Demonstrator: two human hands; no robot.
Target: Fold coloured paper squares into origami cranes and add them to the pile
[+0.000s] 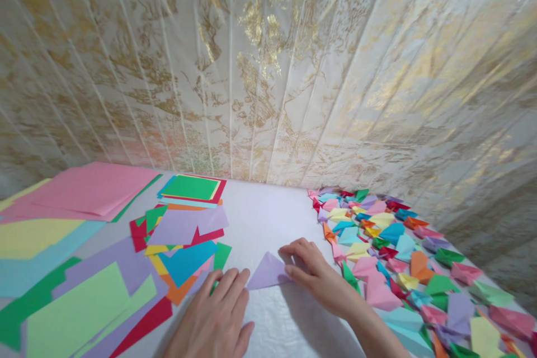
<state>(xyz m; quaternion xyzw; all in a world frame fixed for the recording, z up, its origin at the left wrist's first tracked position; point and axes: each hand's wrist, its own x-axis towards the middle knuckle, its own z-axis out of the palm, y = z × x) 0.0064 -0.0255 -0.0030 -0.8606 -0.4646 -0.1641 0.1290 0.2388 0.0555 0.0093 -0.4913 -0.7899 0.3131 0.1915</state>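
Note:
A lilac paper triangle [267,273], folded from a sheet, lies on the white tabletop between my hands. My right hand [314,275] has its thumb and curved fingers at the triangle's right corner, gripping it there. To the left, my left hand [216,313] rests palm down with its fingers stretched out. Its fingertips come close to the triangle's left corner; whether they touch it I cannot tell. Just beyond the left hand lie loose small paper pieces, among them a blue sheet [191,262] and an orange piece [181,291].
Large coloured sheets, including a pink stack [96,190] and light green paper [79,307], cover the left side. A green-topped stack [191,187] sits at the back. Many small folded paper shapes [392,235] fill the right side. A patterned curtain [260,67] hangs behind the table.

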